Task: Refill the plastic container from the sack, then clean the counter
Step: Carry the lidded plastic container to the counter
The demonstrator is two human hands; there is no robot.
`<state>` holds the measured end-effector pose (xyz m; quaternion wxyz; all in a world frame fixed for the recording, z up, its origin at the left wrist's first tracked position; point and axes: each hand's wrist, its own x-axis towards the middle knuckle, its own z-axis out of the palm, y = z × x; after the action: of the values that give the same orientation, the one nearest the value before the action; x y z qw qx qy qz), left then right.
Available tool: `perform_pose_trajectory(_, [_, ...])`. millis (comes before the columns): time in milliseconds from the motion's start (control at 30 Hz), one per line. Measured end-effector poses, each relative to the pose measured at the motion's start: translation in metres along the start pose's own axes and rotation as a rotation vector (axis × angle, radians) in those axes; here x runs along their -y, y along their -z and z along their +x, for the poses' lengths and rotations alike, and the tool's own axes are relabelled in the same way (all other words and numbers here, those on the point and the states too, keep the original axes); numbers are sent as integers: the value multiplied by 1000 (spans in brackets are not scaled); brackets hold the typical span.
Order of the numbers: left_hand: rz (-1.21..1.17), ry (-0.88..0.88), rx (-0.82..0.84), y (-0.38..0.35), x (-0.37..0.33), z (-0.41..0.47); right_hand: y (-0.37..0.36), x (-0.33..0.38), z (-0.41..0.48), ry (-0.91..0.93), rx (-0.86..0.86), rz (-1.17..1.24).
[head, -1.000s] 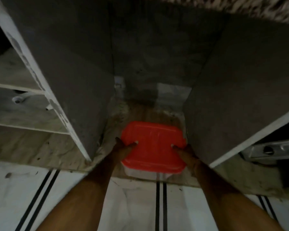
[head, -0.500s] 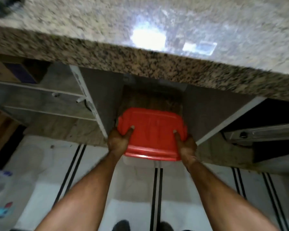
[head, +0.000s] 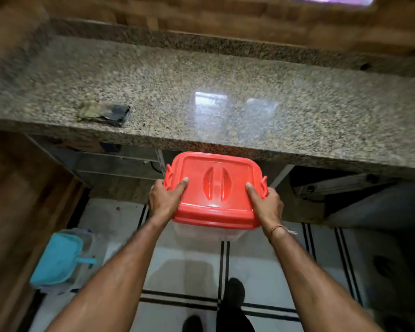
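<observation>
A clear plastic container with a red lid [head: 213,188] hangs in the air just in front of the granite counter's front edge [head: 225,149]. My left hand [head: 164,198] grips its left side, thumb on the lid. My right hand [head: 265,204] grips the right side the same way, thumb on top. The lid is clipped on, with red latches at both sides. The container's clear body shows below the lid; its contents cannot be made out. No sack that I can identify is in view.
A crumpled dark cloth [head: 103,112] lies on the counter at the left. A clear tub with a teal lid [head: 58,259] stands on the tiled floor at the lower left. Open shelves sit under the counter. My feet show at the bottom.
Both hands have pulled the red-lidded container out of the compartment under the counter and lifted it up to the counter's edge. The view has risen, showing the countertop.
</observation>
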<state>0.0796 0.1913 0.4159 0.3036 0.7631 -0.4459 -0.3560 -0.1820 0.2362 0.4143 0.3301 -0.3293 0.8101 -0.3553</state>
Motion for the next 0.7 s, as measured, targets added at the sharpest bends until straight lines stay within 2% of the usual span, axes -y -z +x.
perform_pose_trajectory(167, [-141,-44,43,70,-74,-11,55,89,-33,78,-43,-6])
perform_pose_trajectory(333, [-233,-201,57,111,-162,-4,97,173,-35,202,-125,52])
perform_pose_trajectory(500, [-277,-264,51,114,-225,3,127,227,-15,293,-158,133])
perform_pose_trajectory(700, [-320,-294,101,77,-276,32,148,250,51,302,-190,148])
